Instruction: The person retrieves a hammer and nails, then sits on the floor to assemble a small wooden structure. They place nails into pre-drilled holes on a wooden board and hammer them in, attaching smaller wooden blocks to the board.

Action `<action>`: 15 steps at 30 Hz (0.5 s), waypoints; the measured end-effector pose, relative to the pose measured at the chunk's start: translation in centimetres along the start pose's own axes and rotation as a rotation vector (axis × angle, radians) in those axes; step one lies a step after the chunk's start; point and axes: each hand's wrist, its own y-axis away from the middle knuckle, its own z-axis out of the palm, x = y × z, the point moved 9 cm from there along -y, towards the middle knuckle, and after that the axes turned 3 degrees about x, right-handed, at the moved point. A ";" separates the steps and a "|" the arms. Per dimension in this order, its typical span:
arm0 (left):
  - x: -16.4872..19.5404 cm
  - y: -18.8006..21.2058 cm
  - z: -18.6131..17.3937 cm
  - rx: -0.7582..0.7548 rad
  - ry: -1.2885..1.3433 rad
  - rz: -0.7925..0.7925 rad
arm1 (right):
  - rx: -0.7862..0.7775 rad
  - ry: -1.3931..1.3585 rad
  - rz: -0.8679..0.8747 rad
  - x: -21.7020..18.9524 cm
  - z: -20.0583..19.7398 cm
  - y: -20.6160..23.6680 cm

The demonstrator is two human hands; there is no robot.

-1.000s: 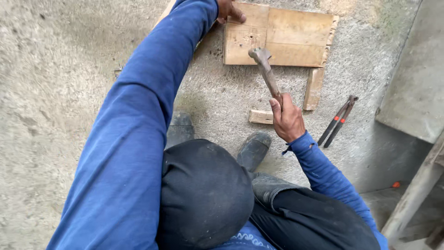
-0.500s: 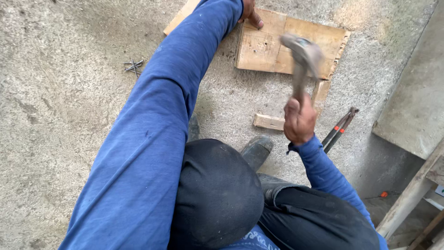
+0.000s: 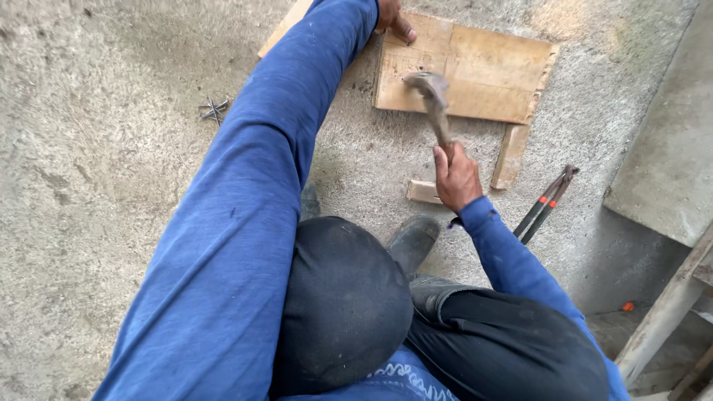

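The hammer (image 3: 434, 100), grasped tight in the right hand (image 3: 457, 178), meets the wooden board (image 3: 483, 70) that the left hand (image 3: 394, 18) presses flat, so the next hit probably needs good aim.

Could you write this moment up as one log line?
right hand: grips hammer | left hand: on wooden board | pliers: on floor

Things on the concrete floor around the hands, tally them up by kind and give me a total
Hammer, gripped in the right hand: 1
Wooden boards and offcuts: 4, the big board under the left hand, a strip behind the sleeve, and two small offcuts
Pincers: 1
Pile of nails: 1
Total: 7
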 end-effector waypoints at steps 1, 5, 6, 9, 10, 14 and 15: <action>0.2 0.1 -0.3 0.046 -0.051 0.057 | -0.067 0.101 0.035 0.0 0.7 0.0; 1.6 0.1 -2.5 0.263 -0.196 0.222 | 0.075 0.064 -0.097 -2.6 -0.8 -0.1; 0.8 0.0 -2.7 0.214 -0.127 0.150 | 0.112 -0.002 -0.117 -3.0 -1.2 0.0; 0.4 1.5 -0.2 0.067 -0.099 0.063 | 0.012 0.084 -0.044 -2.3 -0.3 0.4; 1.6 1.5 -1.0 0.098 -0.240 0.129 | -0.024 0.155 -0.035 -2.0 0.3 1.0; 0.8 2.6 -3.5 0.124 -0.040 0.028 | 0.087 -0.009 -0.066 -1.7 -0.6 0.8; 0.4 2.5 -4.3 0.145 -0.050 0.015 | 0.090 -0.025 -0.091 -2.1 -0.1 -0.5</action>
